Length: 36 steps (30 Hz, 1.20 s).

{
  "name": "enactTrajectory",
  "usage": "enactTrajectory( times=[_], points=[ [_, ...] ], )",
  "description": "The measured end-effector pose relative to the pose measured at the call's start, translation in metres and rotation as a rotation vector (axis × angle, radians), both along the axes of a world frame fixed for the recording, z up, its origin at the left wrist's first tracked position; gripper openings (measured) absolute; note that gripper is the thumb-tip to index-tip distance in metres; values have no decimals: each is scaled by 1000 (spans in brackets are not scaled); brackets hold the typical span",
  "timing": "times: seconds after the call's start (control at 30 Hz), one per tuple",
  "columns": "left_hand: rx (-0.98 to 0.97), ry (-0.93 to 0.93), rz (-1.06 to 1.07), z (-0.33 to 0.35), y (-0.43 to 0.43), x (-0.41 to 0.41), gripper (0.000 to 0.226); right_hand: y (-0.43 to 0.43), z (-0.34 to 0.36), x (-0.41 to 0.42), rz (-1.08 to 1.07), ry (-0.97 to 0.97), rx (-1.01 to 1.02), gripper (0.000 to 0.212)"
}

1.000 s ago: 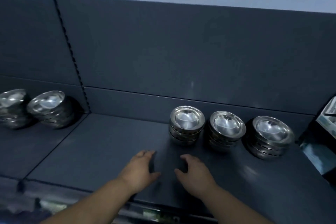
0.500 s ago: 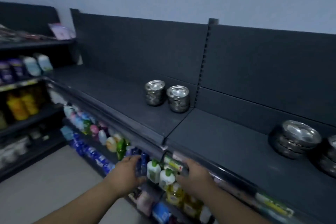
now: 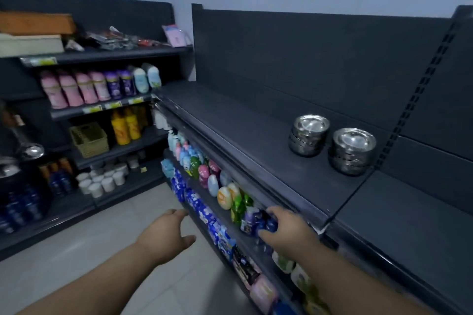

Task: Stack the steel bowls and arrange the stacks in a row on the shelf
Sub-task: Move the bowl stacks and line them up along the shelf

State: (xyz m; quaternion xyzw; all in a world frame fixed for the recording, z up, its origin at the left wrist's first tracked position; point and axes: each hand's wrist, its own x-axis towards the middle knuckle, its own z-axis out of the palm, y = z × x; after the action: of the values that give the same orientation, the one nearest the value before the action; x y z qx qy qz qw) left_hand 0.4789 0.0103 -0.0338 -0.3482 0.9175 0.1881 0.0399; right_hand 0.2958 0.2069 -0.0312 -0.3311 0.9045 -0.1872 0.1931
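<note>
Two stacks of steel bowls stand side by side on the dark top shelf (image 3: 256,135): the left stack (image 3: 309,135) and the right stack (image 3: 352,151), close to the slotted upright. My left hand (image 3: 167,234) hangs over the floor, fingers spread, holding nothing. My right hand (image 3: 286,231) is in front of the lower shelf of bottles, below the top shelf's front edge, fingers apart and empty. Both hands are well below and to the left of the bowl stacks.
Rows of colourful bottles and packets (image 3: 217,186) fill the lower shelves under the top shelf. A second rack (image 3: 102,110) at the left carries pink, purple and yellow bottles, a woven basket (image 3: 89,138) and white cups. Tiled floor (image 3: 102,238) lies between.
The view has swung left, away from the three stacks on the right section; the two left stacks now sit at the right. Both hands dropped from the shelf top to below its front edge.
</note>
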Motion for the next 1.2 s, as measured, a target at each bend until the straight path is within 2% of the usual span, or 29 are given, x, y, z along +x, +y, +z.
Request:
enactTrajectory(
  times=[0.13, 0.4, 0.67, 0.9, 1.03, 1.2],
  points=[
    [-46, 41, -16, 6, -33, -70, 67, -20, 5, -77, -57, 60, -14, 66],
    [16, 126, -160, 17, -61, -232, 67, -25, 1, -199, -301, 29, -134, 78],
    [103, 149, -384, 8, -74, -355, 71, -50, -10, -250, -451, 16, -181, 88],
    [116, 160, -625, -1, -108, -439, 83, -81, -11, -272, -594, 48, -264, 86],
    [273, 157, -780, -4, -129, -469, 94, -101, -10, -277, -681, 5, -354, 83],
    [534, 201, -910, -7, -138, -485, 97, -116, -19, -276, -838, -138, -502, 86]
  ],
)
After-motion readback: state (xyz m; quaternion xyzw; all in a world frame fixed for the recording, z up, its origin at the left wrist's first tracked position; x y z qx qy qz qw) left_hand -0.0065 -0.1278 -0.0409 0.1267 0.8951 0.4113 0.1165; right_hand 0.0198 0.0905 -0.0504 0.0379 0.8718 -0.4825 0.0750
